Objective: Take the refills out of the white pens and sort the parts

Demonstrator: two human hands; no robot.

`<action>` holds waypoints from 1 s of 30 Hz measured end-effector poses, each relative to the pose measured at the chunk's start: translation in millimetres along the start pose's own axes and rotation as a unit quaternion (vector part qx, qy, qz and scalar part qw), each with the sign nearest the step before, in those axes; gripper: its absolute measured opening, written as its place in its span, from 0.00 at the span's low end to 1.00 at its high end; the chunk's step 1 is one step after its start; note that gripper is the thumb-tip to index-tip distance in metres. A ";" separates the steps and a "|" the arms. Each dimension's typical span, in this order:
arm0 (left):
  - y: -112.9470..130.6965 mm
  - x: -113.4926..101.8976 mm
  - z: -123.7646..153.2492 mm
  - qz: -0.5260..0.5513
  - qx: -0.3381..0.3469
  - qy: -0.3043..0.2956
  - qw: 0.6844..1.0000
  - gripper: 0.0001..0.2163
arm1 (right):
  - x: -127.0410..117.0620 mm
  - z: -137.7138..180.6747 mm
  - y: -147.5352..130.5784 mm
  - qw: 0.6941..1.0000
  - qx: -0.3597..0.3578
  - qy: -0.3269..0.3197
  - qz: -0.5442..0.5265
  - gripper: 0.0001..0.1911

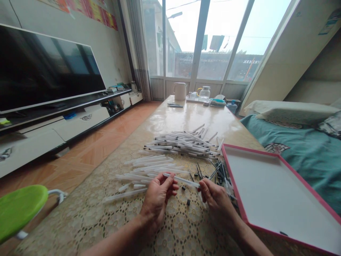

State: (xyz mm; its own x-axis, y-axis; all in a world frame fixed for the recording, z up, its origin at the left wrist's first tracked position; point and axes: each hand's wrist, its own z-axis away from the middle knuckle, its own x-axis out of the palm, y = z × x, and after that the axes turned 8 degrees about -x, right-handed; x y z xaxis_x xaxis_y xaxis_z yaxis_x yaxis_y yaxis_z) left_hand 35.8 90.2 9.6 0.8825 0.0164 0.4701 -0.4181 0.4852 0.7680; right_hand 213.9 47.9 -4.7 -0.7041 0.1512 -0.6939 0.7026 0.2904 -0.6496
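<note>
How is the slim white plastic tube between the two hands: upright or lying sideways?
Sideways: the slim white tube stretches from the left hand to the right hand, rather than standing on end.

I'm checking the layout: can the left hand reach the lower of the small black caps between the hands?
Probably yes: the small black cap lies just right of the left hand, nothing visible between them, though that hand holds a white pen barrel.
</note>
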 end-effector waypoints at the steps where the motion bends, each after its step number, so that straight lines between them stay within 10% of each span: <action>1: -3.3 0.9 -0.2 0.012 -0.001 -0.003 1.000 0.10 | 0.4 0.0 0.8 1.000 0.001 0.002 -0.003 0.20; 7: -16.0 -0.1 -0.8 0.018 -0.031 -0.090 0.995 0.11 | 2.5 -1.2 0.0 0.999 -0.021 -0.004 -0.047 0.20; 30: -12.6 -6.3 -1.3 0.001 -0.011 -0.069 0.998 0.12 | 7.2 2.4 -6.1 0.975 0.036 0.018 -0.217 0.08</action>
State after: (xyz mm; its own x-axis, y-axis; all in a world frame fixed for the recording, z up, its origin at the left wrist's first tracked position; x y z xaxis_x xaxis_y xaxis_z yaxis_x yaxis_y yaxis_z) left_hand 35.8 85.0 -3.6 0.8433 -0.1016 0.5278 -0.4134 0.5049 0.7577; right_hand 204.7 44.9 -6.5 -0.9387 0.0624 -0.3391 0.3431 0.2668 -0.9006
